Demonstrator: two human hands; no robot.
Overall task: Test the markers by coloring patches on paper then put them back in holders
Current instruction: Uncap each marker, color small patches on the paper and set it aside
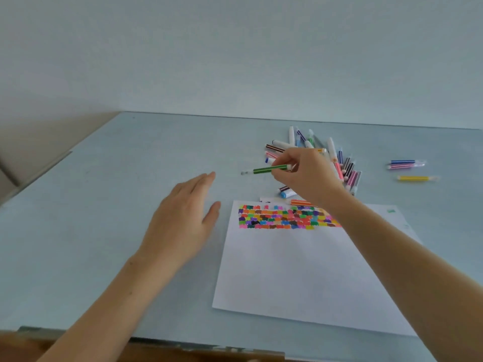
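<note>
Pale blue-grey counter (104, 205), items listed from left to right. The left hand (183, 218) is held flat with straight, relaxed fingers pointing forward; nothing is grasped, and whether the counter is touched cannot be told. A slim green-striped plastic marker (271, 169) is pinched near its right end by the curled fingertips of the right hand (305, 176), its clear cap pointing left, above the counter just beyond the paper. The marker is judged light, stiff and somewhat slick; a hold on the mid-barrel is advised, with the cap left free for pulling. The right forearm is extended diagonally across the white sheet of paper (300, 278), the wrist bent down. Rows of small multicoloured patches (282, 218) are found along the sheet's far edge. A loose heap of assorted striped markers (339, 163) lies behind the right hand. Well apart on the right are a blue and a pink marker (405, 163) lying together, then a yellow marker (415, 178). No holders are seen.
</note>
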